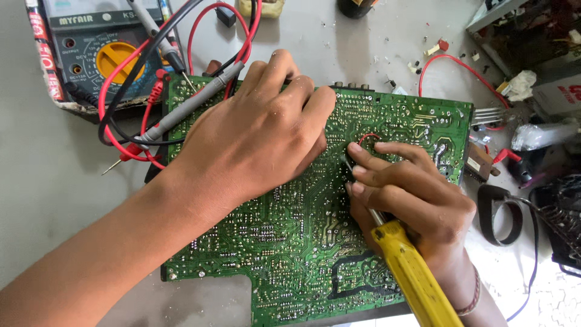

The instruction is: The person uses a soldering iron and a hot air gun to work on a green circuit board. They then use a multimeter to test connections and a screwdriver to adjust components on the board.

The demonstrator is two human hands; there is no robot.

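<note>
A large green circuit board [290, 242] lies solder side up on a grey table. My left hand [260, 133] rests palm down on the board's upper middle, fingers curled, pressing it. My right hand [411, 194] grips a soldering iron with a yellow handle [414, 272] like a pen. The iron's dark tip [350, 166] touches the board just below my left fingertips, near a small red wire loop [369, 138]. What lies under my left fingers is hidden.
A grey multimeter with a yellow dial [103, 54] sits at the top left, its red and black leads and probes [181, 109] draped over the board's left corner. Loose parts, a red wire [460, 66] and dark tools [502, 212] crowd the right side.
</note>
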